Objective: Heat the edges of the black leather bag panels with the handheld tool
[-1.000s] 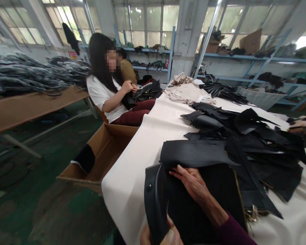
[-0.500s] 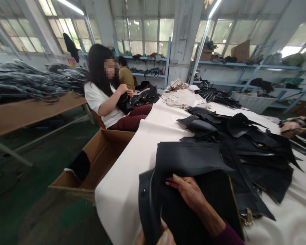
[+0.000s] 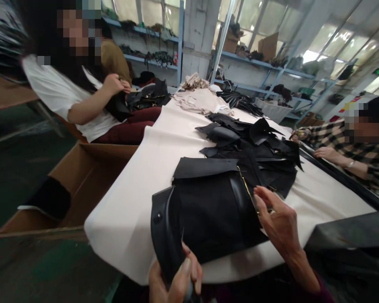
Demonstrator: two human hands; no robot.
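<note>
Far left of frame: open cardboard box (image 3: 82, 168) on the floor w/ a dark item inside. Upper left: a seated person in a white top (image 3: 60, 97) handling black material. Bottom centre: left hand (image 3: 173, 280) pinches the near edge of the black leather panel (image 3: 208, 214), which lies on the white-covered counter (image 3: 139, 198) at lower centre. Right of it, right hand (image 3: 279, 223), fingers loosely curled, touches the panel's right edge by the gold trim. Behind: pile of black leather pieces (image 3: 252, 147). Far right: another person's checked sleeve (image 3: 366, 143).
</note>
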